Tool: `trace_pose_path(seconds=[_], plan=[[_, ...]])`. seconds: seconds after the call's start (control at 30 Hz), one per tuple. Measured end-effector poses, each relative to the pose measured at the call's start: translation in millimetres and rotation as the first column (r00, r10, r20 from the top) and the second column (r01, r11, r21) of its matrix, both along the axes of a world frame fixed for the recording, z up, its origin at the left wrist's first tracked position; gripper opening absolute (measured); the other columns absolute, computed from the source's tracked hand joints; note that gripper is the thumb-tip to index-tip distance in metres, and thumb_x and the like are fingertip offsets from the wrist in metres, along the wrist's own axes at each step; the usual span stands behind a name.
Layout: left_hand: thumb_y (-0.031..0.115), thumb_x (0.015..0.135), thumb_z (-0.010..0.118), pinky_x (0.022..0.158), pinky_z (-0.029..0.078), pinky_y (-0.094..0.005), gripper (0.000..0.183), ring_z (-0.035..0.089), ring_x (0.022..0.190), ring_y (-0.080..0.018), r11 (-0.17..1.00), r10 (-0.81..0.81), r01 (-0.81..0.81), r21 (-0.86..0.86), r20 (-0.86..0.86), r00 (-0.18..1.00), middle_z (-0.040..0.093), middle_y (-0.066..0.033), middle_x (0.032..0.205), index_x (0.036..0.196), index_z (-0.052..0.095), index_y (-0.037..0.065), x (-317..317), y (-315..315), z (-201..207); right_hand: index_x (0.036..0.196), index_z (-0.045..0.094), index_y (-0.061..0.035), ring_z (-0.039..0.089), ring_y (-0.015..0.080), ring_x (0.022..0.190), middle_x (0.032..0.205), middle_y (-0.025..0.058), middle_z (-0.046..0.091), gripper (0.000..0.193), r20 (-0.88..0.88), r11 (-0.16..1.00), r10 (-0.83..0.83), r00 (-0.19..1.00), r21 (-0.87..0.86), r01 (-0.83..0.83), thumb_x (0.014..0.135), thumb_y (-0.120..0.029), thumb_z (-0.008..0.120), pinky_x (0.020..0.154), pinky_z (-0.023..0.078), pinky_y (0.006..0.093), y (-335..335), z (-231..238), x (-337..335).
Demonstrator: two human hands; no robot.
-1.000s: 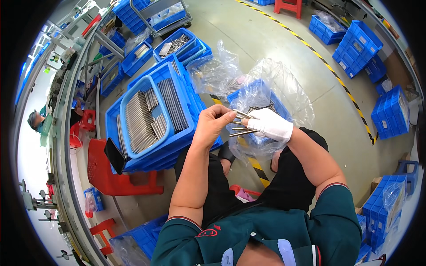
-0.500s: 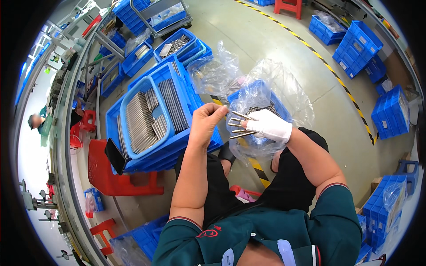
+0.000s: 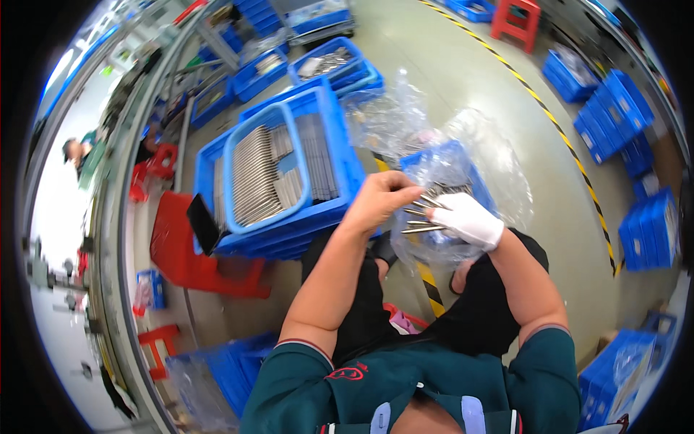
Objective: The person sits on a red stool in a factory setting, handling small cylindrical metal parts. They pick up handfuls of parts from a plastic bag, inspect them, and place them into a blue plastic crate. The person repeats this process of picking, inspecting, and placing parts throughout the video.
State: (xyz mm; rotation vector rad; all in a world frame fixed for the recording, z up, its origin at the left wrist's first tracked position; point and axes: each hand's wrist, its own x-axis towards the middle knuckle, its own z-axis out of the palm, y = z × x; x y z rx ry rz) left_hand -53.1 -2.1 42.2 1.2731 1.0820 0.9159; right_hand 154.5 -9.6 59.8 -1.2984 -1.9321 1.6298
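Note:
My right hand (image 3: 466,219), in a white glove, is closed round several slim metal rods (image 3: 423,230) whose ends fan out to the left. My bare left hand (image 3: 384,197) is closed in a pinch, thumb and forefinger at the tip of the uppermost rod; what lies between them is too small to make out. Below the hands, a blue crate (image 3: 473,173) lined with clear plastic bag holds more metal rods. To the left, a light-blue tray (image 3: 230,177) with neat rows of rods rests on a larger blue crate (image 3: 352,159) that also holds rods.
A black flat object (image 3: 205,223) leans at the crate's near left corner. Beside it stands a red stool (image 3: 173,242). Clear plastic bags (image 3: 387,108) lie beyond my hands. Blue crates (image 3: 614,112) are stacked at right, past a yellow-black floor stripe (image 3: 538,94).
My left hand has come in to the rod tips held in my right hand. The whole view has shifted, so the surroundings sit farther right.

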Motion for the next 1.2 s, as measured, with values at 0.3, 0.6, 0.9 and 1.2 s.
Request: trace_pose_path(seconds=[0.3,0.6,0.9,1.2], plan=[[0.030,0.090,0.062,0.062,0.041,-0.0232,0.028,0.051,0.068,-0.0075,0.953,0.301,-0.295,-0.065,0.292,0.908,0.059,-0.0014,0.076,0.082,0.062,0.003,-3.4,1.1,-11.1,0.082,0.059,-0.0029,0.040,0.0072,0.056,0.062,-0.0032,0.047,0.023,-0.151,0.955,-0.227,0.962,-0.226,0.190,0.089,-0.025,0.058,0.051,0.035,0.0255,2.3,5.8,-4.7],[0.028,0.097,0.050,0.074,0.051,-0.0303,0.024,0.061,0.079,-0.0175,0.945,0.287,-0.054,-0.321,0.746,0.601,0.064,-0.0117,0.092,0.086,0.053,0.006,16.6,-2.6,-14.5,0.104,0.058,-0.0019,0.060,0.0241,0.078,0.090,0.0124,0.062,0.035,0.063,0.949,0.043,0.997,0.311,-0.061,0.083,-0.028,0.066,0.072,0.047,0.0332,-4.6,-8.3,-39.3],[0.031,0.098,0.045,0.075,0.048,-0.0284,0.027,0.060,0.080,-0.0148,0.960,0.278,-0.163,-0.227,0.706,0.652,0.063,-0.0084,0.087,0.092,0.052,0.006,-6.3,-5.3,-14.7,0.096,0.057,0.0010,0.054,0.0151,0.068,0.074,0.0067,0.057,0.024,0.162,0.951,0.104,0.981,0.272,-0.146,0.083,-0.019,0.063,0.063,0.046,0.0300,7.2,6.3,-58.0],[0.024,0.092,0.047,0.045,0.042,-0.0270,0.028,0.053,0.050,-0.0130,0.988,0.124,-0.075,-0.138,0.385,0.915,0.058,-0.0067,0.063,0.080,0.056,0.000,11.8,-5.9,-39.5,0.091,0.054,-0.0027,0.060,0.0361,0.072,0.078,0.0199,0.059,0.019,0.411,0.569,0.314,0.856,0.640,-0.517,0.084,-0.020,0.057,0.066,0.047,0.0412,17.7,120.6,-184.1]])
